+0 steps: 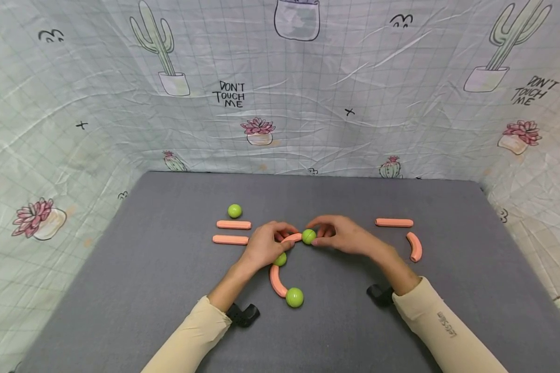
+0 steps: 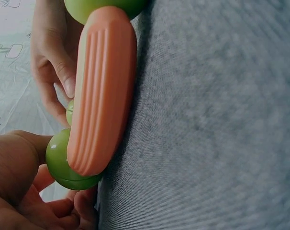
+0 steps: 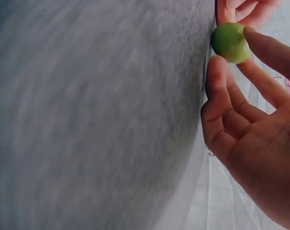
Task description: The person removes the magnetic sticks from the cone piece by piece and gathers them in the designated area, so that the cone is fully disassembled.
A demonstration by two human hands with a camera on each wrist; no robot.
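Observation:
Near the middle of the table, my left hand (image 1: 263, 244) pinches a short orange stick (image 1: 296, 237) between thumb and fingers. My right hand (image 1: 347, 234) grips a green ball (image 1: 309, 237) at that stick's right end; the right wrist view shows thumb and fingertips around the ball (image 3: 230, 43). Below my left hand sits another green ball (image 1: 280, 259), partly covered by the hand. From it a curved orange stick (image 1: 277, 282) runs down to a third green ball (image 1: 294, 297). Close up in the left wrist view, this ribbed stick (image 2: 104, 91) spans two balls.
Left of my hands lie two straight orange sticks (image 1: 234, 225), with a loose green ball (image 1: 235, 211) behind them. To the right are a straight orange stick (image 1: 394, 223) and a curved orange piece (image 1: 415, 247). A patterned cloth (image 1: 308, 103) hangs behind the grey table (image 1: 168, 290).

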